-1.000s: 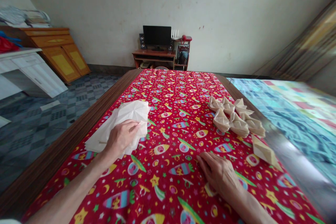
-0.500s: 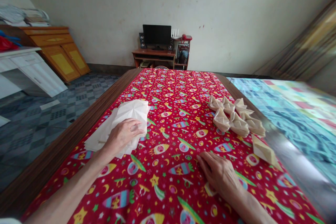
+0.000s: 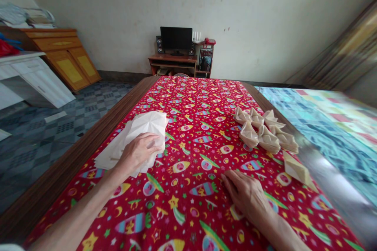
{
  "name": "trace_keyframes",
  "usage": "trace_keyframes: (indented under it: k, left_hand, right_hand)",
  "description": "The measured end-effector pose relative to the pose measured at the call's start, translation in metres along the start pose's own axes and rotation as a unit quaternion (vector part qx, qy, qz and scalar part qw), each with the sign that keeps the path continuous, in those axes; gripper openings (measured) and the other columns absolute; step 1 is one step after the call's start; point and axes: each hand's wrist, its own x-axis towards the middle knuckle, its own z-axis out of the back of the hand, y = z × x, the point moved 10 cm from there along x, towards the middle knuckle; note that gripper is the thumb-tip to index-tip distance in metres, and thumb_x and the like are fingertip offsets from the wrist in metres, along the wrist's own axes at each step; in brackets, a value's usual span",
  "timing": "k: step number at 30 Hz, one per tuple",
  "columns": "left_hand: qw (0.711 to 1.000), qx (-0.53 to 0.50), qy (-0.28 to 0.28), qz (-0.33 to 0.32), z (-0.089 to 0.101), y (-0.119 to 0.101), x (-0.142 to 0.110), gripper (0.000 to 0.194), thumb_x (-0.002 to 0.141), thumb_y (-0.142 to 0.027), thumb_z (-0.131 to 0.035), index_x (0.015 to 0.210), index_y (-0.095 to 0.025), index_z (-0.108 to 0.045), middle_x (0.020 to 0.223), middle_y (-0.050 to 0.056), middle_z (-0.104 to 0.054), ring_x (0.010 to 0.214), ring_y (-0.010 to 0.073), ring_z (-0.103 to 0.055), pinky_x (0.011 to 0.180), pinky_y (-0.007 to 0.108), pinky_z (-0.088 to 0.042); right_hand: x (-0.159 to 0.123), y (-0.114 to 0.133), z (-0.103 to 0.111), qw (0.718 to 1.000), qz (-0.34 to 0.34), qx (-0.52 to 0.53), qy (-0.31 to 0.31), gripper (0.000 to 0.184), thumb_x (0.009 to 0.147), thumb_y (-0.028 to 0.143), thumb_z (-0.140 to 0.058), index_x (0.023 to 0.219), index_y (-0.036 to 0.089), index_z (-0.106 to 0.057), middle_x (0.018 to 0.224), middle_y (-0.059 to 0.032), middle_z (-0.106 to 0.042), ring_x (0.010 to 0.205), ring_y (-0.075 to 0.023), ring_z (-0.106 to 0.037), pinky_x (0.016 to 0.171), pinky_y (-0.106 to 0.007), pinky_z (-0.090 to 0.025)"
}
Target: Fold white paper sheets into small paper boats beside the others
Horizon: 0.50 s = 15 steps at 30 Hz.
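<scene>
My left hand rests on a stack of white paper sheets, which are creased in a star pattern and slightly fanned out. Its fingers curve over the right part of the stack, with a gap between thumb and forefinger. On the patterned red cloth lies my right hand, fingers bent and close together, nothing visible in them. Beyond it, several folded cream paper pieces stand in two rows near the table's right side. A flatter folded paper piece lies closer, to the right of my right hand.
The cloth covers a dark wooden table whose left edge shows. A bed with a blue patterned cover adjoins on the right. Ahead, a monitor stands on a small desk. A wooden cabinet stands left.
</scene>
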Motion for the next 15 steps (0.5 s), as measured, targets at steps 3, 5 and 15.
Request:
trace_keyframes:
  k: [3, 5, 15]
  left_hand:
    - [0.999, -0.042, 0.000, -0.008, -0.001, 0.003, 0.001, 0.037, 0.072, -0.045, -0.060, 0.096, -0.019, -0.069, 0.106, 0.009, -0.068, 0.093, 0.0243, -0.065, 0.082, 0.034, -0.052]
    - [0.998, -0.063, 0.004, -0.010, -0.002, 0.005, 0.002, 0.036, 0.074, -0.045, -0.057, 0.094, -0.017, -0.070, 0.103, 0.010, -0.068, 0.089, 0.0234, -0.066, 0.078, 0.033, -0.053]
    - [0.997, -0.075, -0.006, -0.010, -0.005, 0.013, 0.000, 0.035, 0.073, -0.046, -0.060, 0.094, -0.019, -0.070, 0.103, 0.009, -0.068, 0.087, 0.0218, -0.066, 0.077, 0.032, -0.054]
  right_hand:
    - [0.000, 0.000, 0.000, 1.000, 0.003, -0.002, 0.001, 0.029, 0.095, 0.026, -0.039, 0.070, 0.020, -0.052, 0.059, 0.0016, -0.056, 0.048, -0.0094, -0.050, 0.050, -0.023, -0.029]
    - [0.000, -0.001, -0.001, 1.000, 0.000, -0.001, 0.003, 0.028, 0.095, 0.027, -0.039, 0.070, 0.020, -0.052, 0.059, 0.0017, -0.056, 0.048, -0.0094, -0.050, 0.050, -0.023, -0.029]
    - [-0.001, 0.000, 0.001, 1.000, 0.000, -0.002, 0.000, 0.029, 0.095, 0.026, -0.039, 0.070, 0.020, -0.052, 0.058, 0.0019, -0.056, 0.048, -0.0099, -0.051, 0.050, -0.023, -0.029]
